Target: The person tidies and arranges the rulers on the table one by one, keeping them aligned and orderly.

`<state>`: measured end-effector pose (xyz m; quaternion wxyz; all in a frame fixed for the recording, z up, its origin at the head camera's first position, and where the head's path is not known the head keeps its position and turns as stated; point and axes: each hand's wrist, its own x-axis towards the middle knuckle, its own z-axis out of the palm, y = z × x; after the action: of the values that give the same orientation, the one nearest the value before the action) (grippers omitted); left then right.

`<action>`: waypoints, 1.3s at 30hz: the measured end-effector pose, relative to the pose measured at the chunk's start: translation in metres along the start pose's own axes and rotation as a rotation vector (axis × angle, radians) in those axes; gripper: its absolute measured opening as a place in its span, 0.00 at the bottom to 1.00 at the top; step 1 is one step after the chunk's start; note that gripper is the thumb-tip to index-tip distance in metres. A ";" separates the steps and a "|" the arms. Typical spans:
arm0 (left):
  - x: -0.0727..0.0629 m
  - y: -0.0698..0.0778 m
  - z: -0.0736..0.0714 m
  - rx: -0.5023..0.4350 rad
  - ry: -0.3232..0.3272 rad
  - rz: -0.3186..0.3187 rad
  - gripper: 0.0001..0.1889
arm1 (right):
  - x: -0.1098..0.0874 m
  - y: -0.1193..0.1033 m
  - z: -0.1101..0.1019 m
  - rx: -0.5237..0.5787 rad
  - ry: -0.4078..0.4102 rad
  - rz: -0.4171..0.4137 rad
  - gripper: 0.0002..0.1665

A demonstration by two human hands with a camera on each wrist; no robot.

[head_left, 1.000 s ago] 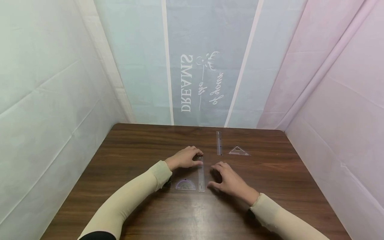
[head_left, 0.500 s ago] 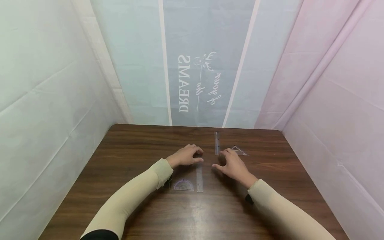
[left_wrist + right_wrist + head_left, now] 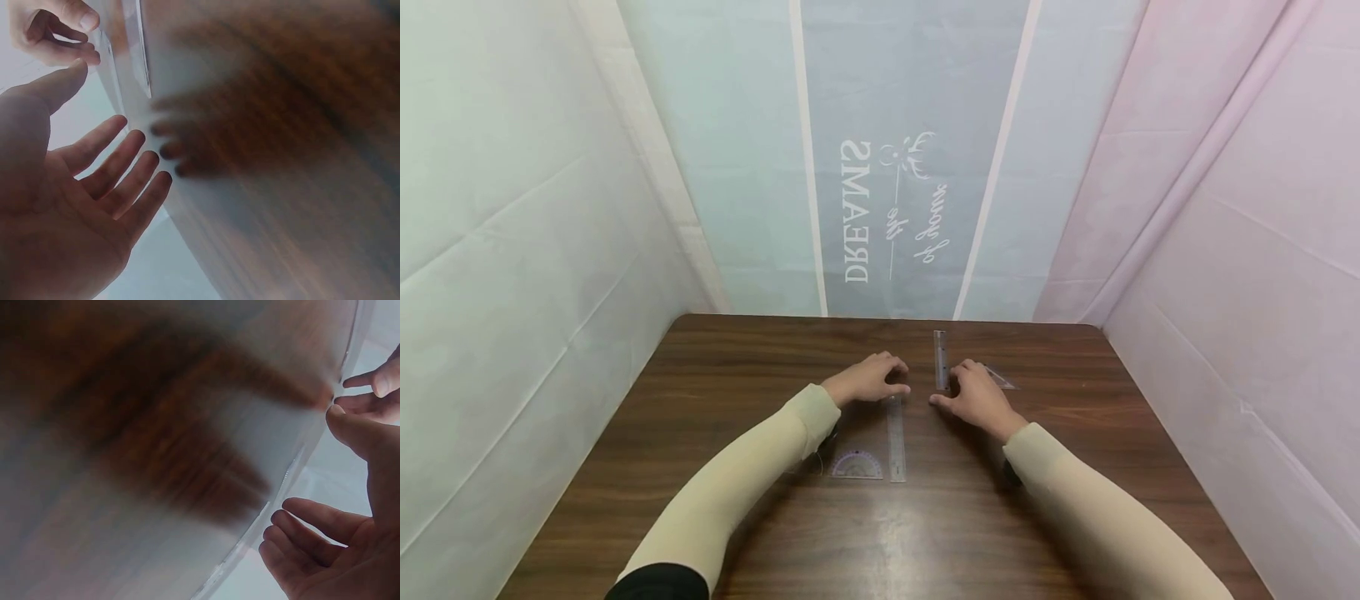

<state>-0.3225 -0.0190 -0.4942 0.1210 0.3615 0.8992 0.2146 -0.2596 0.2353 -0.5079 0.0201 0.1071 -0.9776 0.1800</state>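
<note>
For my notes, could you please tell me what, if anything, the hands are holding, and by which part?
Nothing is held: the left hand and the right hand are both empty.

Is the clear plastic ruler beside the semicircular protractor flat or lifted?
Flat: in the head view, the ruler lies on the brown wood-grain table; the left hand near its far end pinches nothing.

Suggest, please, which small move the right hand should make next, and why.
Probably it should pinch the near end of the far ruler: the right hand is right beside that end, and its thumb and fingers stand apart, closed on nothing.
</note>
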 end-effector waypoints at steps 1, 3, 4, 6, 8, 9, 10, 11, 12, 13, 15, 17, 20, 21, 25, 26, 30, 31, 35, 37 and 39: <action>0.002 -0.001 0.000 -0.001 -0.004 0.000 0.28 | 0.002 0.000 0.001 -0.006 0.000 0.003 0.43; 0.007 -0.001 -0.001 -0.017 -0.011 -0.001 0.28 | 0.005 0.000 0.003 -0.019 0.003 0.010 0.43; 0.009 -0.001 -0.001 -0.023 -0.015 -0.001 0.28 | 0.006 0.000 0.004 -0.022 0.004 0.015 0.42; 0.013 -0.002 0.000 -0.034 -0.022 -0.009 0.30 | 0.008 -0.001 0.005 -0.029 0.001 0.028 0.42; 0.016 -0.001 -0.001 -0.048 -0.031 -0.024 0.33 | 0.010 -0.002 0.006 -0.037 -0.002 0.039 0.41; 0.019 -0.003 -0.001 -0.045 -0.034 -0.034 0.34 | 0.011 -0.003 0.007 -0.038 -0.004 0.043 0.41; 0.020 -0.003 -0.001 -0.043 -0.036 -0.045 0.35 | 0.011 -0.003 0.007 -0.039 -0.005 0.047 0.41; 0.022 -0.004 -0.001 -0.039 -0.037 -0.057 0.36 | 0.012 -0.003 0.007 -0.041 -0.004 0.047 0.41; 0.023 -0.005 -0.002 -0.041 -0.039 -0.069 0.37 | 0.012 -0.004 0.007 -0.039 -0.003 0.047 0.40; 0.024 -0.005 -0.002 -0.045 -0.039 -0.080 0.37 | 0.013 -0.004 0.007 -0.039 0.001 0.047 0.40; 0.026 -0.007 -0.003 -0.048 -0.034 -0.096 0.37 | 0.014 -0.004 0.008 -0.039 0.006 0.044 0.39; 0.029 -0.009 -0.003 -0.055 -0.024 -0.102 0.37 | 0.014 -0.004 0.008 -0.043 0.008 0.042 0.38; 0.034 -0.011 -0.004 -0.057 0.004 -0.103 0.35 | 0.014 -0.004 0.008 -0.051 0.010 0.043 0.37; 0.036 -0.013 -0.003 -0.056 0.017 -0.103 0.35 | 0.014 -0.004 0.008 -0.053 0.010 0.044 0.36; 0.042 -0.016 -0.003 -0.039 0.062 -0.124 0.32 | 0.014 -0.005 0.007 -0.058 0.007 0.044 0.35; 0.044 -0.016 -0.003 -0.034 0.069 -0.131 0.31 | 0.014 -0.005 0.006 -0.057 0.004 0.044 0.35; 0.049 -0.016 0.000 -0.001 0.077 -0.168 0.30 | 0.015 -0.007 0.006 -0.041 -0.006 0.054 0.34; 0.051 -0.016 0.001 0.002 0.076 -0.174 0.30 | 0.015 -0.007 0.006 -0.037 -0.006 0.057 0.35; 0.056 -0.015 0.004 0.012 0.068 -0.188 0.30 | 0.016 -0.006 0.006 -0.029 0.003 0.064 0.35; 0.057 -0.014 0.005 0.003 0.077 -0.188 0.30 | 0.016 -0.005 0.007 -0.037 0.008 0.061 0.35; 0.059 -0.014 0.006 0.004 0.090 -0.187 0.29 | 0.016 -0.004 0.008 -0.048 0.015 0.056 0.34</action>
<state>-0.3704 0.0148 -0.5104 0.0992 0.2663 0.9339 0.2168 -0.2745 0.2251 -0.5127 0.0248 0.0776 -0.9841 0.1579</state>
